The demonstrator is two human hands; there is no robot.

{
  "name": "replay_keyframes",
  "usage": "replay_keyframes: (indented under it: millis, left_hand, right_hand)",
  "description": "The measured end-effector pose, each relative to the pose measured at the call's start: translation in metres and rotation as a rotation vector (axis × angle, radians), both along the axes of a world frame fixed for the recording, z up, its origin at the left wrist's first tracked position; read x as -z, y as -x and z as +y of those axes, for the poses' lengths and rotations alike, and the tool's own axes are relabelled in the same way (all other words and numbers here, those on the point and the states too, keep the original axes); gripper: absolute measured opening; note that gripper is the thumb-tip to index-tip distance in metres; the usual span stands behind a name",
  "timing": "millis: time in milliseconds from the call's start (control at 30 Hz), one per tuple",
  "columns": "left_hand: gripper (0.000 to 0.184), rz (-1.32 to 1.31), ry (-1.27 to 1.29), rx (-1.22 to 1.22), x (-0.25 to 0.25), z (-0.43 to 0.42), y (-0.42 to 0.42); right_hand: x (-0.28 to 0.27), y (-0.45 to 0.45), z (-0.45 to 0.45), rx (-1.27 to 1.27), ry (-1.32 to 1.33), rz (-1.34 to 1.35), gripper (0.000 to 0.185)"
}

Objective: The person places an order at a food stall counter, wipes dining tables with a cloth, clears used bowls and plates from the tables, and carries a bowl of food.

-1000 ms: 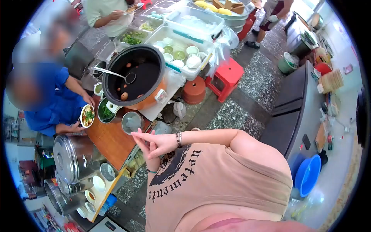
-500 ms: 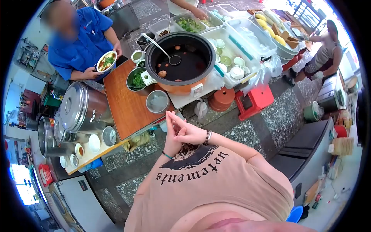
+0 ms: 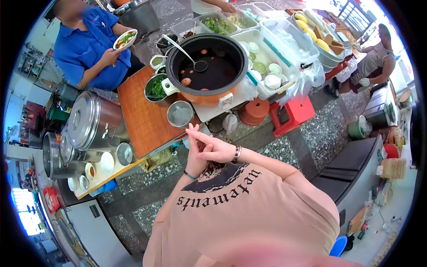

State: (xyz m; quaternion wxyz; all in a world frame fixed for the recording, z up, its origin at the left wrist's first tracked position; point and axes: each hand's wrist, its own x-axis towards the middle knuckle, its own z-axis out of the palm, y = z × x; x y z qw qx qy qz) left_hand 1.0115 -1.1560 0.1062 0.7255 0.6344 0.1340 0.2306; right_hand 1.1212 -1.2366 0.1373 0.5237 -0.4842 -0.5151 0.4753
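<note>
My left hand (image 3: 195,162) and my right hand (image 3: 219,149) meet in front of my chest, touching each other. Their fingers are stretched out and cross near the tips, with no object visible between them. A dark bracelet circles my right wrist. Just beyond my fingertips stands a metal pot with a clear bag-like lining (image 3: 180,114) at the table edge. Behind it, a large orange cooker (image 3: 200,96) holds dark broth, several eggs and a ladle (image 3: 201,66). Chopped greens (image 3: 157,89) fill a metal container beside the cooker.
A person in a blue shirt (image 3: 89,49) holds a bowl of food (image 3: 125,40) across the wooden table (image 3: 140,113). Steel pots (image 3: 91,120) stand left. Tubs of cups (image 3: 280,66) and a red stool (image 3: 293,116) are right. Another person (image 3: 376,60) is at far right.
My hands stay together, but the fingertips now cross instead of pointing up side by side. The person in blue has lifted the bowl higher and turned. The view has shifted slightly.
</note>
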Motion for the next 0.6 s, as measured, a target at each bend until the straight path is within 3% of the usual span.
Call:
replay_keyframes:
  millis: [100, 200, 300, 400, 600]
  left_hand:
    - [0.088, 0.012, -0.058, -0.014, 0.0, 0.0, 0.0]
    - [0.088, -0.003, -0.023, -0.031, 0.008, 0.0, 0.001]
    - [0.091, 0.031, -0.167, -0.093, 0.009, 0.0, 0.0]
    - [0.086, 0.023, -0.005, -0.057, -0.001, -0.004, 0.004]
    - [0.086, -0.003, -0.003, -0.076, 0.004, -0.003, 0.006]
  right_hand:
    - [0.003, 0.0, 0.002, 0.029, -0.112, -0.106, 0.073]
    - [0.005, 0.002, 0.003, 0.04, -0.096, -0.131, 0.074]
    - [0.006, 0.001, 0.003, 0.022, -0.058, -0.112, 0.074]
    - [0.003, 0.004, 0.002, 0.031, -0.073, -0.117, 0.073]
    - [-0.01, 0.005, 0.0, -0.018, 0.032, -0.038, 0.072]
